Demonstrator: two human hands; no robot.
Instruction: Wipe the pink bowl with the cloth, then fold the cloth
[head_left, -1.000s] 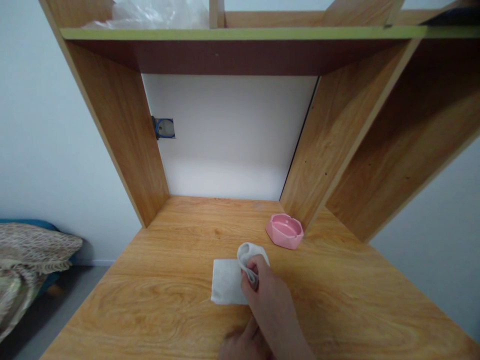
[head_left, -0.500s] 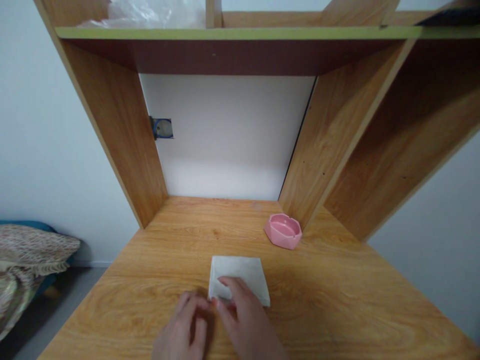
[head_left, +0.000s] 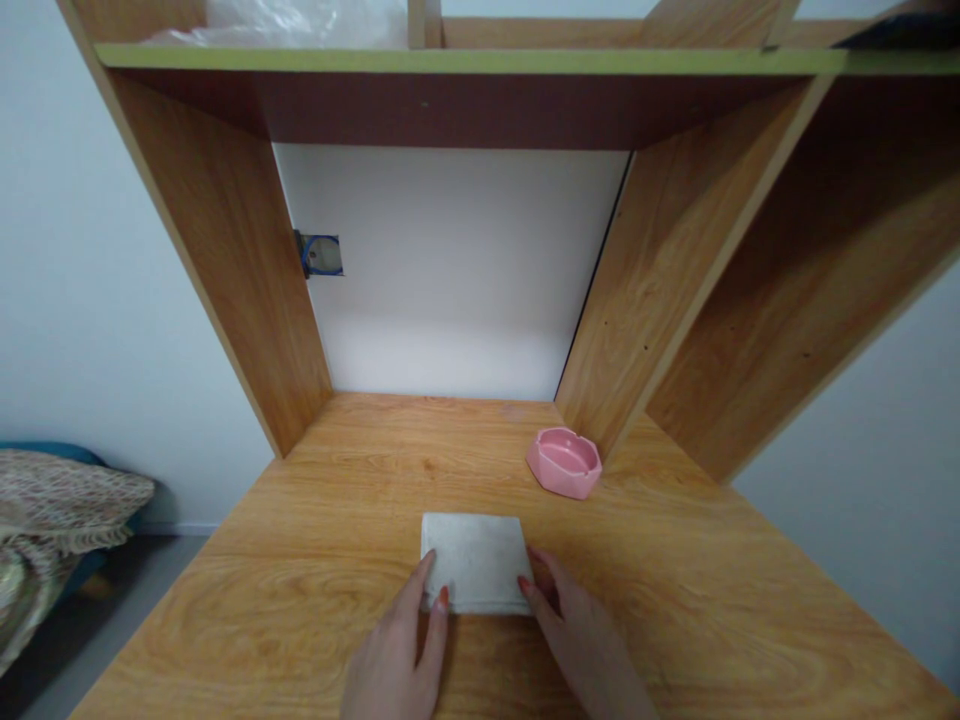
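Two flat, unclenched hands, left (head_left: 397, 655) and right (head_left: 581, 645), fingertips touching a folded square cloth (head_left: 475, 562) on grainy wood desk (head_left: 300, 560), lower centre.

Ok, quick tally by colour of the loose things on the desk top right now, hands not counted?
White: 1, the folded cloth, flat, with the left hand at its near left corner and the right hand at its near right corner.
Pink: 1, the pink dish, apart from the cloth, by the wooden upright.
Total: 2
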